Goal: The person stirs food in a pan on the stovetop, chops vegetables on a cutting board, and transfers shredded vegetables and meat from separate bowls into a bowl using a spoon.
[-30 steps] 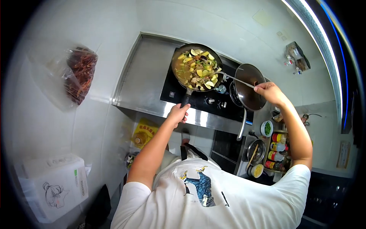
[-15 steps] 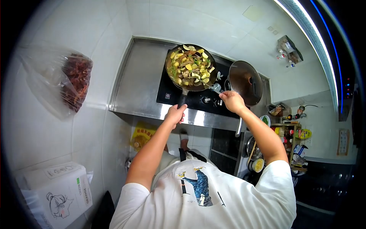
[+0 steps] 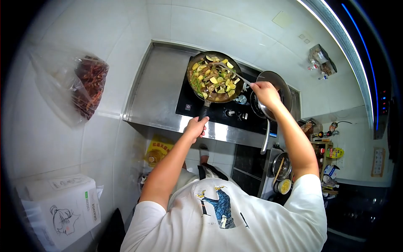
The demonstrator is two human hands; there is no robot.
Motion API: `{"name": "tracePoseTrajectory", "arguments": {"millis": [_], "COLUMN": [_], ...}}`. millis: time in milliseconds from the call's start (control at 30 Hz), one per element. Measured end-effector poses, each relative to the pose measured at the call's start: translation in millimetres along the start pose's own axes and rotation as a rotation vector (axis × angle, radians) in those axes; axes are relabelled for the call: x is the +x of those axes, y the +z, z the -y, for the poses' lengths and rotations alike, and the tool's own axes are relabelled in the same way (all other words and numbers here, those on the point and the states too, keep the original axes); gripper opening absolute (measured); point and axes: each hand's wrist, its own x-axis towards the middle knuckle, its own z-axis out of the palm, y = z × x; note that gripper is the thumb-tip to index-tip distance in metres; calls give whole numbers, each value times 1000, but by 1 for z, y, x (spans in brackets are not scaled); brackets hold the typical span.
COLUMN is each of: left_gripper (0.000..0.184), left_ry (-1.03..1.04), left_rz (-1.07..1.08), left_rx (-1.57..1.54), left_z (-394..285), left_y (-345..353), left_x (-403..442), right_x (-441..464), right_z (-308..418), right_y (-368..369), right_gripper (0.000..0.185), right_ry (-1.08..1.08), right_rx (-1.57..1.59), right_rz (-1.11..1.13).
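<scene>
On the stovetop [image 3: 216,111], the right hand [image 3: 265,94] overlaps cookware [image 3: 286,90] beside the pan [image 3: 200,58].

Bare counter [image 3: 155,84] offers you a wide lane left of the pan [image 3: 233,61], bounded behind by the wall [image 3: 201,25]. Your left hand [image 3: 196,128], around the pan's handle [image 3: 204,111], blocks the near approach. The spatula [image 3: 241,76] and your right hand [image 3: 265,93] bar the narrow gap beside the round brown cookware [image 3: 285,88]. Between your forearms, room opens above the knobs [image 3: 229,113]; a metal handle [image 3: 265,138] juts past the counter's edge.
</scene>
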Motion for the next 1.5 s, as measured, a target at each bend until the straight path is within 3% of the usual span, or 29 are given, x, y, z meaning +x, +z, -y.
{"name": "tracePoseTrajectory", "arguments": {"millis": [167, 367, 467, 567, 667, 700, 800, 933, 1000, 1067, 1100, 1333, 1500], "left_gripper": [28, 27, 27, 27, 27, 27, 29, 28, 28, 28, 28, 27, 27], "left_ry": [-18, -7, -21, -14, -5, -14, -25, -10, -6, 13, 15, 2, 15], "left_rz": [-5, 3, -9, -5, -2, -10, -18, -21, -37, -5, 0, 5, 1], "left_rx": [-22, -34, -40, -48, -30, -21, -3, -41, -65, -27, -39, -20, -29], "left_z": [0, 0, 0, 2, 2, 1, -3, -6, -3, 0, 0, 1, 1], "left_y": [1, 0, 1, 0, 2, 2, 4, 4, 2, 0, 1, 3, 0], "left_x": [1, 0, -1, 1, 2, 1, -2, -5, -6, -1, -1, -1, 0], "right_x": [10, -35, -48, -52, -34, -28, -10, -16, -31, -44, -50, -15, -36], "right_z": [-17, -48, -55, -57, -72, -64, -62, -78, -75, -77, -64, -61, -53], "right_y": [45, 6, -14, -19, 16, 28, 75, 39, 2, -25, -36, 33, -24], "right_gripper": [33, 28, 27, 27, 28, 30, 31, 32, 30, 30, 31, 32, 29], "right_ry": [43, -116, -102, 13, 35, 155, 72, 181, 193, 24, 92, 110, 72], "right_rx": [-130, -223, -180, -140, -88, 0, 29, 303, 227, 16, -56, -108, -126], "right_rz": [24, -89, -114, 10, 77, 154, 131, 204, 219, 130, 155, 160, 102]}}
